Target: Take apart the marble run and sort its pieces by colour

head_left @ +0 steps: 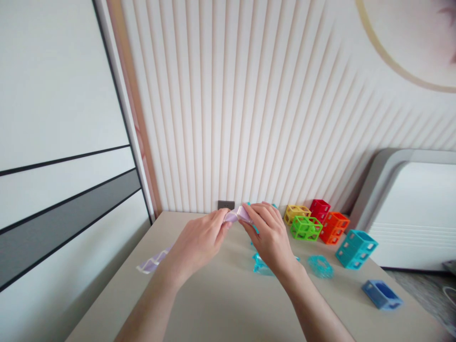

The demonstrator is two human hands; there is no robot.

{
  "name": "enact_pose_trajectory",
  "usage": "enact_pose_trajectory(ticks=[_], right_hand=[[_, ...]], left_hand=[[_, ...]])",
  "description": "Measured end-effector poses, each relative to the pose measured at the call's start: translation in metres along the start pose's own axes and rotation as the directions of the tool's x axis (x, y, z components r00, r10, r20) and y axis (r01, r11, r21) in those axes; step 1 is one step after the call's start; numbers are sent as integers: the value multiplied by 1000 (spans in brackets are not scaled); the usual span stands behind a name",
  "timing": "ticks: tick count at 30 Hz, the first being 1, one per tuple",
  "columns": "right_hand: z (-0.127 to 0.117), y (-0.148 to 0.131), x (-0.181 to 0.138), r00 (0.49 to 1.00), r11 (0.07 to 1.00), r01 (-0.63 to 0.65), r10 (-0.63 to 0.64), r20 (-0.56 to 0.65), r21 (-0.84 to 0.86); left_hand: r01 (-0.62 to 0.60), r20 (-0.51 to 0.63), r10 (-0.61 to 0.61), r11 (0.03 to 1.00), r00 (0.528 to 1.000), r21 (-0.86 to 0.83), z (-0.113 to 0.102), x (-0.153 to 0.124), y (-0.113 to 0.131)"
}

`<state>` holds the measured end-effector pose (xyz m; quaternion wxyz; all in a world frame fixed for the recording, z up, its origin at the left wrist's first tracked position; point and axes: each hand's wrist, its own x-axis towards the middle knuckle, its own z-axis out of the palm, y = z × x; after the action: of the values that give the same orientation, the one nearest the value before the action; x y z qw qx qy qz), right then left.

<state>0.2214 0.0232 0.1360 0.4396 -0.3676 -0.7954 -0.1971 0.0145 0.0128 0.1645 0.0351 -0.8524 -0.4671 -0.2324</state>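
Above the table, both my hands meet at a small lavender piece with pale white edges (238, 214). My left hand (201, 237) pinches its left end between thumb and fingers. On the other end, my right hand (270, 232) is closed in the same way, its fingers covering part of the piece. A second lavender strip with white edges (154, 261) lies on the table left of my left forearm, which partly hides it. Teal openwork pieces (261, 263) lie below and behind my right hand, mostly covered by it.
On the right of the table (228, 304) stand yellow (296, 213), green (306, 229), red (319, 209), orange (334, 228) and teal (356, 249) open-frame blocks. A teal lattice piece (320, 267) and a blue frame block (382, 294) lie nearer. Behind is a ribbed wall (228, 104) with a dark socket (225, 204).
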Motion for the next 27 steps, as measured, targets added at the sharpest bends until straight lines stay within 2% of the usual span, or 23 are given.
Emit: enact_pose_trajectory(ticks=[4,7,13,15,18,22,24,27], right_hand=[[-6,-4,1,996,998,56,-59,69,42],[-11,-4,3,991,998,34,-41,125,59],[-13,0,6,984,999,30,-22,177,-42],[-12,1,4,986,1000,-4,7,169,-18],[-11,-1,1,975,978,-148,120,186,145],[-14,-11,0,909,826,-410,331,255,386],[-16,-16,1,860,704,-510,416,295,494],[-19,-21,4,783,466,-610,479,398,640]], left_hand=[[-30,-4,30,999,1000,-12,3,2,3],[-81,-62,84,995,994,53,7,3,0],[-148,-125,166,979,978,143,12,4,-4],[-165,-161,187,976,969,142,12,4,-3],[-178,-244,192,981,951,80,13,4,0],[-201,-329,190,979,925,0,18,5,5],[-222,-355,201,975,913,-17,20,5,7],[-243,-376,216,970,901,-23,22,5,7]])
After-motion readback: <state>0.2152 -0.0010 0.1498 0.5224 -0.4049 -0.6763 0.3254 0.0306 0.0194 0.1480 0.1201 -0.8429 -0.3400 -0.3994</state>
